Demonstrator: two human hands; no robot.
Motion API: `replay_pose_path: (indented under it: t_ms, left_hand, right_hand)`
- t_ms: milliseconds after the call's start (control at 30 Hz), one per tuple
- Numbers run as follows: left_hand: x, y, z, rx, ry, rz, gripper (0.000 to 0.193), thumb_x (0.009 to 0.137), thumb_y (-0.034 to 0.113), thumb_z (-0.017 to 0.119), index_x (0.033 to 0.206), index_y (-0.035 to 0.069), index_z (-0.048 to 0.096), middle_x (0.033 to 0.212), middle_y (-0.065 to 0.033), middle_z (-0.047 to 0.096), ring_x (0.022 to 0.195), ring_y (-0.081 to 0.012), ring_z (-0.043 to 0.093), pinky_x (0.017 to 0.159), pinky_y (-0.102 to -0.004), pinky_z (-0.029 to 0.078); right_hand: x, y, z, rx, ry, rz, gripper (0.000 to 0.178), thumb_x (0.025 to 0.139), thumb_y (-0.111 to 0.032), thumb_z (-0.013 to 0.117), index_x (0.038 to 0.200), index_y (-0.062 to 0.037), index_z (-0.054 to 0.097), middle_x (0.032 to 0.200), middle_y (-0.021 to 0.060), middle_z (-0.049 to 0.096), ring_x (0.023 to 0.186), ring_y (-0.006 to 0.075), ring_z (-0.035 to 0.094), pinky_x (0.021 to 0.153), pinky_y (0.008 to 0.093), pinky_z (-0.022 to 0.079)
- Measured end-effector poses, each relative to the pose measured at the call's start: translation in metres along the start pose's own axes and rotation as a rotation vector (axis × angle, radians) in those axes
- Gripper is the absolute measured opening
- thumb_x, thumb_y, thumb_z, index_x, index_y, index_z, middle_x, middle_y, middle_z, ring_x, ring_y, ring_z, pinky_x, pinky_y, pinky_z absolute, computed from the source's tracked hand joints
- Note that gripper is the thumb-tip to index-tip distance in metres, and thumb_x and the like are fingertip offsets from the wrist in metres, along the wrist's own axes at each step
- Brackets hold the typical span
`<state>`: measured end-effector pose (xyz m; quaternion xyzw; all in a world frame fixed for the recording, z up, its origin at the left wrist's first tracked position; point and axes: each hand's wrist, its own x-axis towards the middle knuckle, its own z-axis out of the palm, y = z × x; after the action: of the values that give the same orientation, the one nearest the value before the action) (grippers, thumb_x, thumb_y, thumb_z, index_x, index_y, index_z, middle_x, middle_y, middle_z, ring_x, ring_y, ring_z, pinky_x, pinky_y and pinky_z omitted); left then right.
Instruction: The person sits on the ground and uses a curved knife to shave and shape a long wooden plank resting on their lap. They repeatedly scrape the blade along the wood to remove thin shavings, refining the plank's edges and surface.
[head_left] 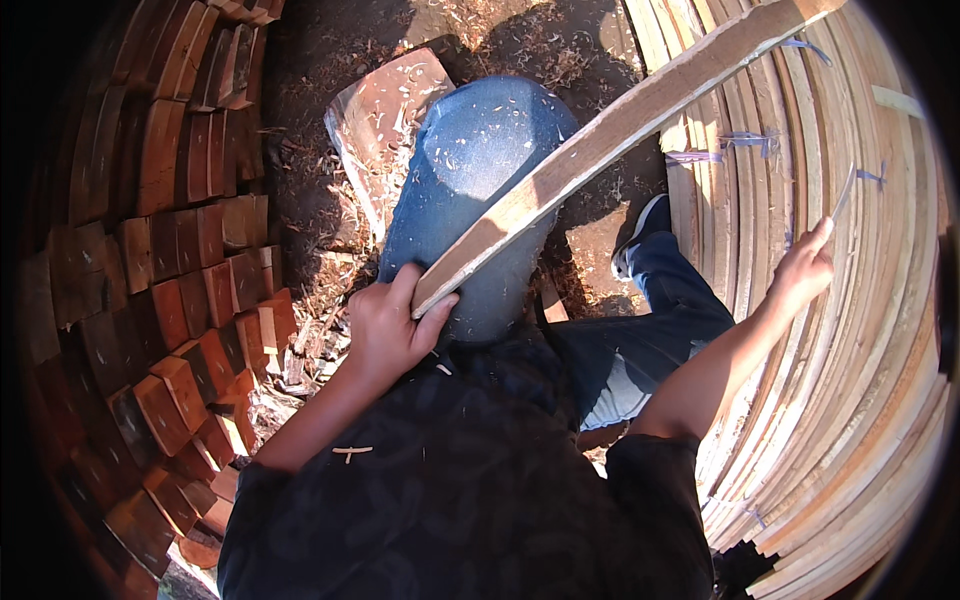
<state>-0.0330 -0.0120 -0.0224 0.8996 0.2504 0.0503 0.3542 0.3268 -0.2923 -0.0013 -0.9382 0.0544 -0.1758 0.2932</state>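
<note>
The dark shirt (pixel 450 490) bears a faint pattern, too dim to make out. The left hand (pixel 385 325) grips the near end of 1 wooden strip (pixel 590 150), which slants over 1 denim knee (pixel 490 130) and is cut off at the top edge. The right hand (pixel 805 268) is closed on 1 thin-bladed tool (pixel 846 190), hiding its handle. Stacked reddish blocks (pixel 160 240) fade into the black rim.

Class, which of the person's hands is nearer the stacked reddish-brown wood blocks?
Left: the left hand, gripping the wooden strip, is right of the stacked blocks; the right hand, holding a thin blade, is much farther right.
</note>
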Motion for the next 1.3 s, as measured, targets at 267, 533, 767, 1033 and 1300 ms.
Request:
replay_pose_path:
  t_ms: [267,533,767,1033,1300]
  left_hand:
    - [0.005,0.004,0.001,0.001,-0.050,-0.013,0.031,0.082,0.028,0.071,0.087,0.002,0.056,0.055,-0.0146,0.055,0.049,-0.0324,0.059,0.047,-0.0401,0.044]
    - [0.006,0.002,-0.002,-0.094,-0.073,-0.063,0.030,0.082,0.025,0.070,0.090,0.000,0.057,0.058,-0.0175,0.058,0.053,-0.0343,0.063,0.049,-0.0403,0.047]
    - [0.007,-0.001,-0.013,-0.188,-0.100,-0.036,0.028,0.082,0.023,0.070,0.090,0.000,0.056,0.059,-0.0176,0.058,0.053,-0.0344,0.063,0.049,-0.0377,0.047]
    - [0.006,0.001,-0.025,-0.237,-0.209,-0.077,0.027,0.082,0.025,0.070,0.088,0.002,0.057,0.055,-0.0162,0.054,0.051,-0.0347,0.061,0.049,-0.0381,0.046]
    - [0.007,-0.001,-0.029,-0.279,-0.234,-0.022,0.028,0.084,0.029,0.067,0.088,0.003,0.057,0.056,-0.0166,0.053,0.052,-0.0361,0.060,0.051,-0.0392,0.045]
  right_hand:
    - [-0.086,-0.013,-0.020,0.169,-0.417,-0.023,0.051,0.101,-0.034,0.051,0.060,-0.0053,0.044,0.053,-0.0044,0.036,0.049,0.0052,0.029,0.045,0.0268,0.022]
    - [-0.168,-0.088,-0.003,0.463,-0.846,-0.212,0.038,0.091,-0.026,0.066,0.069,0.0017,0.055,0.054,0.0167,0.046,0.045,0.0273,0.043,0.045,0.0359,0.034]
    - [-0.165,-0.079,-0.003,0.394,-0.925,-0.304,0.044,0.089,-0.031,0.067,0.064,-0.0002,0.050,0.052,0.0161,0.045,0.046,0.0344,0.047,0.046,0.0381,0.036]
    - [-0.171,-0.044,-0.016,0.456,-1.031,-0.068,0.022,0.090,-0.018,0.066,0.080,0.0005,0.060,0.054,0.0045,0.052,0.044,0.0139,0.048,0.045,0.0300,0.037]
    - [-0.227,-0.021,-0.046,1.389,-1.368,1.068,0.029,0.099,-0.016,0.046,0.125,-0.0018,0.046,0.071,0.0063,0.050,0.049,0.0127,0.048,0.045,0.0280,0.043]
